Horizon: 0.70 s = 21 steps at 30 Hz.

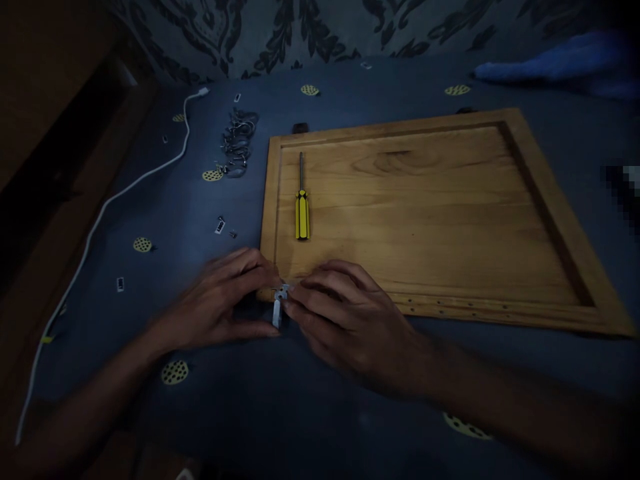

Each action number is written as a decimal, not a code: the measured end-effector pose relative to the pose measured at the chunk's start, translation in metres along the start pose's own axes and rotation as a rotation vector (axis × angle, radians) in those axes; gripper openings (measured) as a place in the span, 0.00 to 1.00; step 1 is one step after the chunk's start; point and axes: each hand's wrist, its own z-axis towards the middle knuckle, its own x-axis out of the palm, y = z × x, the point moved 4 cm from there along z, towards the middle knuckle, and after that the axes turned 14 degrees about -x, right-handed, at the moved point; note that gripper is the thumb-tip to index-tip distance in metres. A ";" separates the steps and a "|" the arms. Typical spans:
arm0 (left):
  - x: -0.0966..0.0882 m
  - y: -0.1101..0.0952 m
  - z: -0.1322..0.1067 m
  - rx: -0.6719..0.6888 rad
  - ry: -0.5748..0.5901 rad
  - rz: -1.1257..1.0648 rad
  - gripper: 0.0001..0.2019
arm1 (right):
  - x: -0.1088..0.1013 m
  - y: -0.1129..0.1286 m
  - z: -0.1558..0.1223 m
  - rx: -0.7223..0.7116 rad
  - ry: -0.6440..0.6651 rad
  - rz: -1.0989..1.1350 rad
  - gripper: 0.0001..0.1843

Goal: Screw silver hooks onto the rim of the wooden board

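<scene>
A wooden panel (425,213) with a raised frame lies on a blue patterned cloth (250,400). A yellow and black screwdriver (302,212) lies on the panel near its left edge. At the panel's near left corner both hands meet around a small metal bracket (278,307). My left hand (225,300) has its fingers curled, pinching the bracket from the left. My right hand (345,313) pinches it from the right, fingertips pressed together on it. Both hands are slightly blurred.
A pile of metal hardware (239,143) lies left of the panel's far corner. A white cable (125,193) runs along the left side. Small metal parts (220,227) are scattered on the cloth. A blue fabric item (555,63) lies at the far right.
</scene>
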 end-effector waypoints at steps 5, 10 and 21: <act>0.000 -0.001 0.001 -0.005 0.009 0.007 0.19 | 0.002 0.000 0.000 -0.011 -0.001 -0.002 0.11; -0.001 -0.001 0.000 -0.001 0.009 0.008 0.19 | 0.001 0.001 0.000 -0.016 0.000 -0.007 0.12; 0.000 -0.001 0.000 -0.010 0.013 0.012 0.19 | 0.001 0.001 0.000 -0.013 -0.008 -0.009 0.11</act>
